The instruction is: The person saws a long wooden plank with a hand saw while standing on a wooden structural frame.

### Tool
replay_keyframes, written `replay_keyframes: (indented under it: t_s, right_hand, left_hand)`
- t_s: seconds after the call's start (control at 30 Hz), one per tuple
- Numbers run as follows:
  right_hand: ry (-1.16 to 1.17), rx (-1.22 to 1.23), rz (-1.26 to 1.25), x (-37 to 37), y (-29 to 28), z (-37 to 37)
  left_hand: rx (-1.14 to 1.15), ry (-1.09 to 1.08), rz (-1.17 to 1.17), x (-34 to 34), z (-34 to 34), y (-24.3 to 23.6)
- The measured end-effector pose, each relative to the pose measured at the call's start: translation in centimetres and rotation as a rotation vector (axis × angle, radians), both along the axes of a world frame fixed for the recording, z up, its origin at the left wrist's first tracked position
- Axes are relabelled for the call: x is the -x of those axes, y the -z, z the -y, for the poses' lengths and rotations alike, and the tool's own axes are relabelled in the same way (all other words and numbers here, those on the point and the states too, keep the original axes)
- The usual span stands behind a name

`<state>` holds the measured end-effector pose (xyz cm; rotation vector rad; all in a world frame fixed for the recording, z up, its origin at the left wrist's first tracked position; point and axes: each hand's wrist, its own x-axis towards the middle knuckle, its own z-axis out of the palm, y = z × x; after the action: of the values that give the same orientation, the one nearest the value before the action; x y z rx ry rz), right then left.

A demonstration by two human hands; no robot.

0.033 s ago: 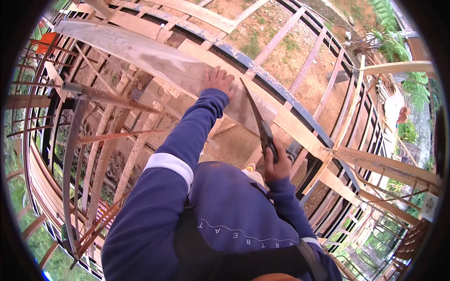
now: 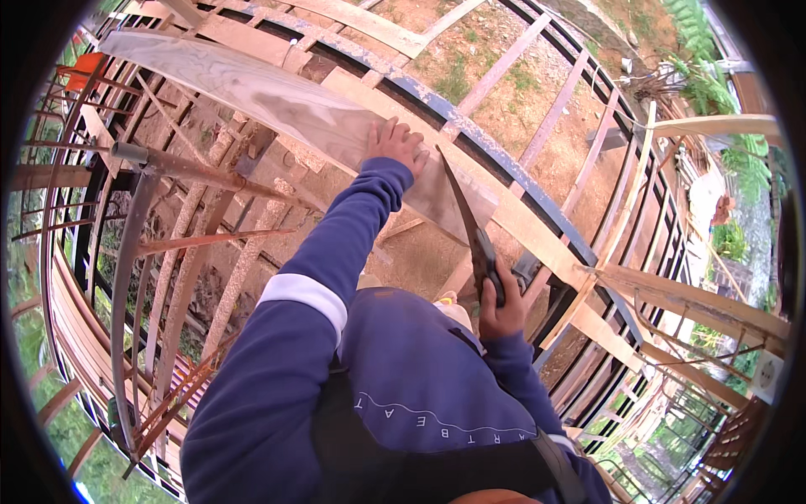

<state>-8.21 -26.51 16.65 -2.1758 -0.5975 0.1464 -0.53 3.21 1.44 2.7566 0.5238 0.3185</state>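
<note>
A long grey-brown wooden plank (image 2: 302, 107) runs from the far left to the middle of the view. My left hand (image 2: 395, 148) lies on top of it near its right end, fingers stretched out and slightly apart. In my right hand (image 2: 504, 304) is a handsaw (image 2: 463, 202), gripped by its dark handle. Its curved dark blade crosses the plank's right end, with the tip just right of my left hand. Whether the teeth are sunk into the wood cannot be made out.
Beneath the plank are a pale board (image 2: 537, 239) and a dark metal beam (image 2: 491, 139) with worn paint. Rusty pipes (image 2: 201, 176) stand close at the left. Lumber (image 2: 688, 294) reaches in from the right. Sawdust-strewn ground (image 2: 504, 59) shows between the beams.
My right hand and the saw have shifted slightly toward me and to the right. My left hand stays on the plank, almost unmoved.
</note>
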Motion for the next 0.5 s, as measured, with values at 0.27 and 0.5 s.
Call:
replay_keyframes:
  t_s: [0.27,0.5]
  right_hand:
    - [0.042,0.123,-0.119,-7.8,4.8,-8.7]
    - [0.029,0.005,-0.023,0.5,0.0,1.1]
  left_hand:
    - [0.007,-0.005,-0.024,-0.5,0.2,-0.1]
    - [0.009,-0.002,-0.032,-0.2,0.2,0.1]
